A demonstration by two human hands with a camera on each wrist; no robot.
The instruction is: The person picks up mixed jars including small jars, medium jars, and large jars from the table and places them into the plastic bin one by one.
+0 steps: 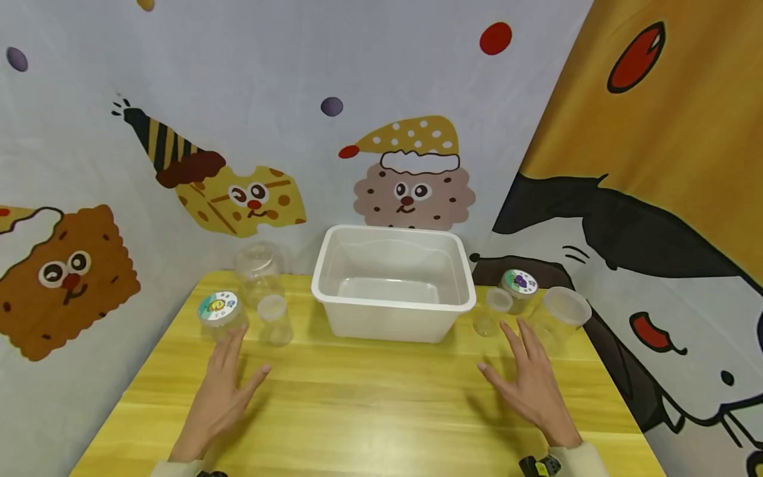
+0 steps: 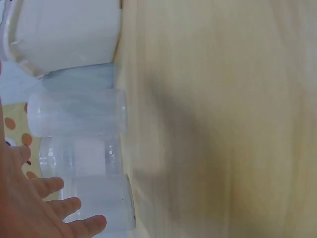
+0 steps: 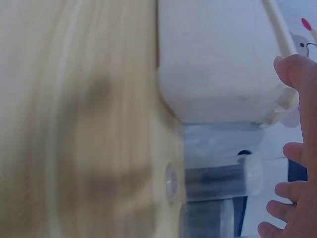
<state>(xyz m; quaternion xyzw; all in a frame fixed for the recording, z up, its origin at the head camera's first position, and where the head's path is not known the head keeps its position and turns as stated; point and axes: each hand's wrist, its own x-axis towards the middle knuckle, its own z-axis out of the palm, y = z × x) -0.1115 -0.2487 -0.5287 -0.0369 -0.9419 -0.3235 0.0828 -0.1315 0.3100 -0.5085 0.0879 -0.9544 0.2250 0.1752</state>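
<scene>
My left hand (image 1: 219,396) hovers over the left of the table, fingers spread and holding nothing. Nearest to its fingertips is a clear jar with a picture label on its lid (image 1: 219,308). Beside that stand a small clear jar with a frosted lid (image 1: 274,323) and a larger clear jar (image 1: 260,275) behind. On the right, my right hand (image 1: 532,387) is likewise spread and bare. Beyond its fingers are a slim clear jar (image 1: 493,311), a jar with a grape label (image 1: 520,285) and a wider clear jar with a translucent lid (image 1: 560,317).
A white plastic bin (image 1: 387,321) stands at the back middle of the wooden table (image 1: 369,411), between the two groups of jars. Directly behind is a cloth backdrop (image 1: 268,79) with cartoon prints. Another printed cloth (image 1: 673,212) hangs on the right.
</scene>
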